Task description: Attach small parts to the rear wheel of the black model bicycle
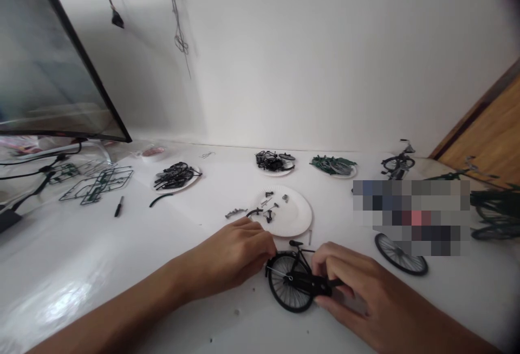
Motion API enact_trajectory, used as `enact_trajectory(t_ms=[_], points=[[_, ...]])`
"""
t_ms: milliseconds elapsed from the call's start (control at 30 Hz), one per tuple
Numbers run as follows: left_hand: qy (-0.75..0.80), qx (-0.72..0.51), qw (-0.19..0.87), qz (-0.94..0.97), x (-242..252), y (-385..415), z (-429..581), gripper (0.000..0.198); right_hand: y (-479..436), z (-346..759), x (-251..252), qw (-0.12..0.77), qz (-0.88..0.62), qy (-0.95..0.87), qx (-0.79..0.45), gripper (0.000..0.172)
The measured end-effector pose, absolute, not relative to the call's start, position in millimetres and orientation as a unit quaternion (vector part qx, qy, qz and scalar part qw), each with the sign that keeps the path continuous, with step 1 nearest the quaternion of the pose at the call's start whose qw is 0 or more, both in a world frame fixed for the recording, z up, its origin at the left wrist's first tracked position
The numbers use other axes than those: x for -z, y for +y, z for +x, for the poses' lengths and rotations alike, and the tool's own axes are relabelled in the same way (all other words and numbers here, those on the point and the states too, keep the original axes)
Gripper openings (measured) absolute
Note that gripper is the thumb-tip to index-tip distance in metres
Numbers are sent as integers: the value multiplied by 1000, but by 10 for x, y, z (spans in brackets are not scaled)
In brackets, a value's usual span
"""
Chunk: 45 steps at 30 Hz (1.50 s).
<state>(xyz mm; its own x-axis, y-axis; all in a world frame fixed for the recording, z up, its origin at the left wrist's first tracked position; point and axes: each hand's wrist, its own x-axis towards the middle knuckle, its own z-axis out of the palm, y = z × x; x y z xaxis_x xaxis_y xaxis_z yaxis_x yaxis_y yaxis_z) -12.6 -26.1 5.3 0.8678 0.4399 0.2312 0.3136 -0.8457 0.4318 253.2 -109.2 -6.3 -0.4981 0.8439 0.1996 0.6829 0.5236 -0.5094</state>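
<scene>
Head view. Model bicycle (298, 281), black, near the bottom middle of the bench (162, 267), upright or nearly so, saddle toward 12 o'clock, rear wheel at its 8 o'clock side. Front end hidden by the fingers.

Right hand (355, 281) at the model's 3 o'clock: curled about the frame, fingers above, thumb below, holding it. Left hand (239, 246) at 10 o'clock: narrow, fingertips bunched against the top rear of the wheel, by the thin pale stay. Thumb hidden; cannot tell whether it pinches a part.

Around the model: white plate (298, 210) at 12 o'clock, small loose parts on it; loose wheel (401, 255) between 2 and 3, flat on the bench; plates of black parts at 11 (176, 175) and 12 (274, 162), green parts (333, 165) at 1. Screwdriver (118, 207) and green sprue (99, 183) toward 10, well apart. Pixelated patch covers something near 2.

Judgement: step in hand looks like seating or adjusting something at the rear, right hand bracing. Next move calls for a steady right hold and light, exact left fingertip pressure, without bending the stay.
</scene>
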Motion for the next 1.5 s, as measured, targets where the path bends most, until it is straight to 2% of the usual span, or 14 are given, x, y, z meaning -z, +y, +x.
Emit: enact_trajectory(t_ms=[67, 133, 233, 300, 400, 500, 667, 867, 1033, 1333, 1500], points=[[213, -172, 188, 943, -42, -257, -139, 12, -1107, 2518, 83, 271, -446, -839, -156, 5], [230, -197, 182, 935, -34, -260, -150, 11, -1124, 2490, 101, 318, -448, -826, -125, 11], [249, -243, 216, 912, -46, -288, -148, 10, -1138, 2442, 109, 345, -449, -818, -98, 18], [268, -266, 286, 880, -70, -321, -125, 10, -1138, 2428, 98, 351, -448, -817, -88, 20], [292, -303, 446, 790, -92, -370, -59, 5, -1130, 2444, 49, 356, -447, -817, -77, 19], [263, -346, 599, 673, -74, -392, 12, 10, -1118, 2482, -15, 343, -434, -830, -76, 14], [222, -361, 703, 572, -59, -388, 57, 12, -1123, 2506, -10, 326, -414, -848, -62, 19], [202, -343, 742, 540, -74, -485, 88, 11, -1156, 2410, 87, 393, -370, -841, -29, 32], [182, -328, 750, 544, -31, -592, 122, 12, -1167, 2299, 56, 422, -328, -844, -46, 34], [248, -314, 622, 673, -88, -645, 93, 8, -1235, 2314, 26, 416, -329, -846, -54, 33], [276, -298, 593, 695, -121, -677, 114, 9, -1250, 2325, 30, 401, -322, -855, -74, 33]])
